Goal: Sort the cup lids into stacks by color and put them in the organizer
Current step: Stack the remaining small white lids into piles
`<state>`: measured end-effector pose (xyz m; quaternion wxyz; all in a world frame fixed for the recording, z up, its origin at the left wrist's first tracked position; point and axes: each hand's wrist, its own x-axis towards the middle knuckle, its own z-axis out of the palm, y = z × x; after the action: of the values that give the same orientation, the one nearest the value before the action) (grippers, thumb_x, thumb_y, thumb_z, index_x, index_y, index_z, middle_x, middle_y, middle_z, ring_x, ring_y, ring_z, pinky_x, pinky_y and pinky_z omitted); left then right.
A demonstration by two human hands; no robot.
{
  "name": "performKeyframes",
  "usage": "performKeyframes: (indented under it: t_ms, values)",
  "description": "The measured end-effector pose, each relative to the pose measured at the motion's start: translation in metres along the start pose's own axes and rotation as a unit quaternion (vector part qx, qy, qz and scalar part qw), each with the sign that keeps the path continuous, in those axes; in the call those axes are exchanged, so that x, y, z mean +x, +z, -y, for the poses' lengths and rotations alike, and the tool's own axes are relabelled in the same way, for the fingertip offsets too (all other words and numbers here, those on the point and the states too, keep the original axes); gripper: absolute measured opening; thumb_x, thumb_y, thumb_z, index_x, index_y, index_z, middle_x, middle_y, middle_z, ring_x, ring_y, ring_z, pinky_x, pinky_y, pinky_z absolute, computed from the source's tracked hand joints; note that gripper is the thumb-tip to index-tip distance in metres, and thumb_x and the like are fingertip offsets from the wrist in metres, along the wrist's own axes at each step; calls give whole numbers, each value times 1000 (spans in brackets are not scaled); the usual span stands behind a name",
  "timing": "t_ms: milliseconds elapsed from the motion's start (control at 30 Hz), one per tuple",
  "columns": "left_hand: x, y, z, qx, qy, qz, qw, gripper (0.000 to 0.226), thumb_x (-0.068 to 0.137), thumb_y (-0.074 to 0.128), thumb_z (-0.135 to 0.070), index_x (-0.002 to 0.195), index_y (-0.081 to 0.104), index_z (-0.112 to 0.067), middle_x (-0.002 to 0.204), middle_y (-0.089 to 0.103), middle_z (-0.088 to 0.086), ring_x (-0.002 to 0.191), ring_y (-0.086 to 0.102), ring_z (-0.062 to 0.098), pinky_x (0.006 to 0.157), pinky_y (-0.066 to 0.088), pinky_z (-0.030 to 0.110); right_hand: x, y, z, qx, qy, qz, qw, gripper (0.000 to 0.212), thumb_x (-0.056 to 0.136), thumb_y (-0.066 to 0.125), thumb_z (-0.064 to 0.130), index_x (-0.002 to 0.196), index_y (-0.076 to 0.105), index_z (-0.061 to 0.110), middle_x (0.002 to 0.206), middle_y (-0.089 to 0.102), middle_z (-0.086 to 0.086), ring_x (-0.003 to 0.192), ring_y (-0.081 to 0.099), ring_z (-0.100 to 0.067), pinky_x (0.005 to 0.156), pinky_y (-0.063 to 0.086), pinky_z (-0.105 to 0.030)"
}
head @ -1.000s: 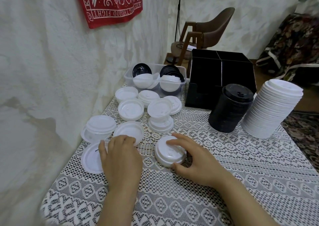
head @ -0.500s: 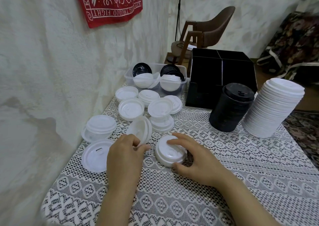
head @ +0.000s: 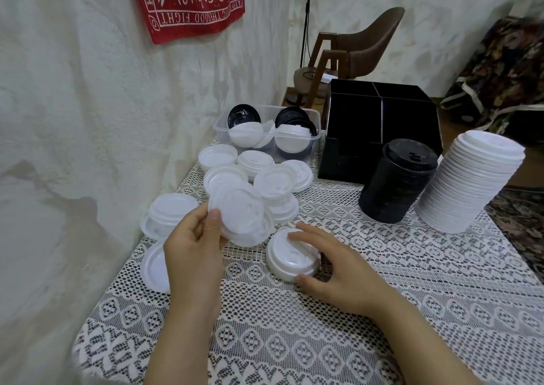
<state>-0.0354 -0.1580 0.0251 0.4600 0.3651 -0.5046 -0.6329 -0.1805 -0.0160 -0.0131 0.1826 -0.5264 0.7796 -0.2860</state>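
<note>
My left hand point(head: 192, 246) pinches a white lid point(head: 240, 218) by its edge and holds it tilted above the table. My right hand point(head: 332, 270) grips a short stack of white lids point(head: 290, 256) that sits on the lace cloth. Several loose white lids point(head: 225, 177) lie behind them. A tall black lid stack point(head: 394, 181) and a taller, leaning white lid stack point(head: 468, 181) stand at the right. The black organizer point(head: 379, 111) is at the back. A clear tub point(head: 266, 133) holds black and white lids.
The table point(head: 382, 311) is pushed against a white wall on the left. One white lid point(head: 154, 267) lies flat by the left edge, and a small white stack point(head: 169, 214) stands behind it. A brown chair point(head: 353, 49) stands beyond the table.
My left hand picked up a white lid from the table, tipped it upright and raised it toward the right. My right hand stayed on the short white stack.
</note>
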Motion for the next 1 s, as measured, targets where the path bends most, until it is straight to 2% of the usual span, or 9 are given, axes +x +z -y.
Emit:
performKeyframes:
  t_ms: [100,200,367,467,567,667,767,867,1000]
  values:
    - [0,2,-2,-70,-83,24,994,17,95,54,-12,102,68,-17,94,75,-8,91,69,5,74,53,25,-1,1,-1,57,-27,-62,996,83,81,65,57,145,13,57,149,2,45,141,3,16,113,10,-17]
    - [-2,4,-3,-85,-145,71,983,15,93,54,-11,98,69,-12,94,75,-1,84,70,8,66,55,23,-3,-2,6,88,-81,-132,984,83,81,62,57,148,14,54,154,8,38,143,6,12,109,10,-14]
    - [-4,11,2,-59,-160,112,979,11,86,61,-12,90,71,-9,85,75,2,76,69,9,65,57,21,-4,1,13,81,-150,-108,979,87,77,80,38,149,31,35,155,24,26,146,17,0,119,11,-18]
    - [-6,13,3,-43,-174,136,974,16,80,63,-18,91,71,-9,86,75,6,76,69,13,72,57,28,-4,2,15,68,-160,-81,981,86,74,82,37,146,35,36,153,27,28,145,19,2,116,11,-11]
    - [-9,16,2,-26,-183,147,972,15,86,61,-22,91,70,-11,84,75,7,74,68,17,70,55,34,-5,6,14,67,-153,-67,984,77,74,78,45,141,39,45,150,30,31,142,24,4,115,19,-16]
    - [-6,13,8,81,-60,68,993,11,93,59,-17,92,70,-16,74,72,-5,65,62,9,60,53,20,-2,2,6,109,-104,-147,978,66,71,70,52,132,45,49,143,38,28,134,32,9,112,28,-15]
    - [0,1,14,314,116,55,941,22,91,59,-7,106,68,-18,97,66,-14,86,58,-2,71,38,0,1,-6,-3,119,-40,-200,972,63,70,62,55,129,42,50,142,38,25,130,30,16,105,22,-1]
    - [3,-5,27,454,195,120,861,36,86,59,-4,120,65,-15,115,61,-6,113,50,13,96,33,16,1,-5,-6,100,-15,-131,986,64,74,65,51,131,36,54,144,32,30,130,20,24,99,14,5]
    - [7,-6,39,539,244,143,793,30,79,70,-5,108,72,-8,101,71,6,96,63,29,93,44,43,2,1,-7,59,-21,-52,997,66,84,68,33,136,34,54,143,19,41,126,11,31,94,7,8]
